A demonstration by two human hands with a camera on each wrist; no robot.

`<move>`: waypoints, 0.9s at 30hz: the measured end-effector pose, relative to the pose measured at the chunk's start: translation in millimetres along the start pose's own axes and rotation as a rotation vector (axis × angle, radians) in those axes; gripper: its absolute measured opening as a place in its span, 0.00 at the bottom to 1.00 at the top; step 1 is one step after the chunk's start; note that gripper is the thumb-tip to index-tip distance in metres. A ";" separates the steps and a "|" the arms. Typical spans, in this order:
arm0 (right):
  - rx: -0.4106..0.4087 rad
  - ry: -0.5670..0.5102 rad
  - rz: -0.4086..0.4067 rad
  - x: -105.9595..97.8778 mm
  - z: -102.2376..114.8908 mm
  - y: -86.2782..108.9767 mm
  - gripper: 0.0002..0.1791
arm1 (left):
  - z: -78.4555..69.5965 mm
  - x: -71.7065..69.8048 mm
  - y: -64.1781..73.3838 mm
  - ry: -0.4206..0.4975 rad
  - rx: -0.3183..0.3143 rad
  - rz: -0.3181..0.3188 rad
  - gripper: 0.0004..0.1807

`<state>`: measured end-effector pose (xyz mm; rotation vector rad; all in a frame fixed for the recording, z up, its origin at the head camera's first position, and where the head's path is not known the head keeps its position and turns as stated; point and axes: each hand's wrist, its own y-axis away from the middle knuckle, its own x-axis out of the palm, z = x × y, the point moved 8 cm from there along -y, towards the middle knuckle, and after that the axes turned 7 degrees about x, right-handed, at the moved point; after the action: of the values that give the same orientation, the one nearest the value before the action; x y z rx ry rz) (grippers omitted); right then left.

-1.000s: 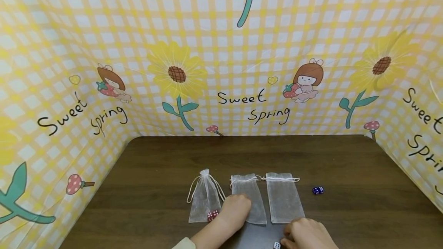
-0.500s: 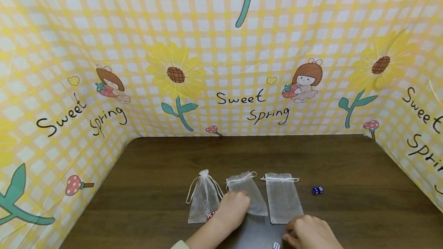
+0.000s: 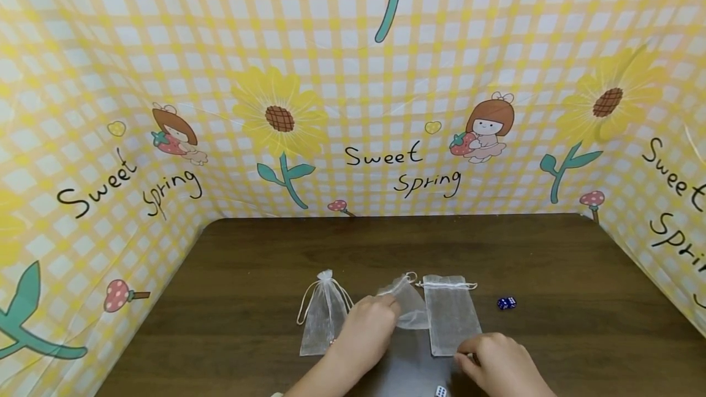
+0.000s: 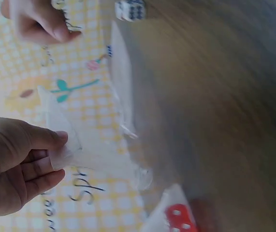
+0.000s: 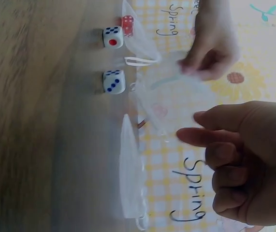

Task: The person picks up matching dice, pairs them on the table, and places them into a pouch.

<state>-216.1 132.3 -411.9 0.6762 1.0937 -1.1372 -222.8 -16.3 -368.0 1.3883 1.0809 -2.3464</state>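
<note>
My left hand (image 3: 369, 329) holds up the middle sheer white drawstring bag (image 3: 412, 308), thumb and fingers pinching it, as the left wrist view shows. That bag is lifted and tilted, its lower end swung to the right. My right hand (image 3: 499, 363) hovers near the lower right corner of another flat drawstring bag (image 3: 452, 317). In the right wrist view its thumb and index finger are apart, the other fingers loosely curled, with nothing held. Two white dice, one with a red pip (image 5: 112, 37) and one showing blue pips (image 5: 114, 82), lie on the table below the hands.
To the left lies a cinched drawstring bag (image 3: 320, 323) with red dice (image 5: 127, 26) inside, largely hidden by my left forearm in the head view. Blue dice (image 3: 506, 303) sit right of the bags on the dark table (image 3: 265, 250). A checked cloth (image 3: 353, 109) surrounds the table.
The middle bag, flat on the table a second ago, has risen and tilted in my left hand. My right hand has shifted slightly up and right, away from the white die.
</note>
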 end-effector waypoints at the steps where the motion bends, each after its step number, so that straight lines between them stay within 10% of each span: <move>1: 0.004 -0.017 -0.019 -1.7 -1.0 -1.0 0.03 | -2.6 -5.2 -1.0 0.000 0.011 -0.019 0.09; 13: -0.080 -0.511 -0.036 -5.5 -8.2 -7.0 0.07 | -31.3 -60.4 -7.6 -0.034 0.100 -0.208 0.04; 27: 0.158 -1.013 0.168 -6.1 -16.5 -11.2 0.21 | -60.1 -92.3 -6.0 -0.181 0.297 -0.434 0.24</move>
<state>-232.4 145.4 -411.1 0.2220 0.0858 -1.2005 -136.1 12.3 -306.2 1.0743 1.1043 -2.9804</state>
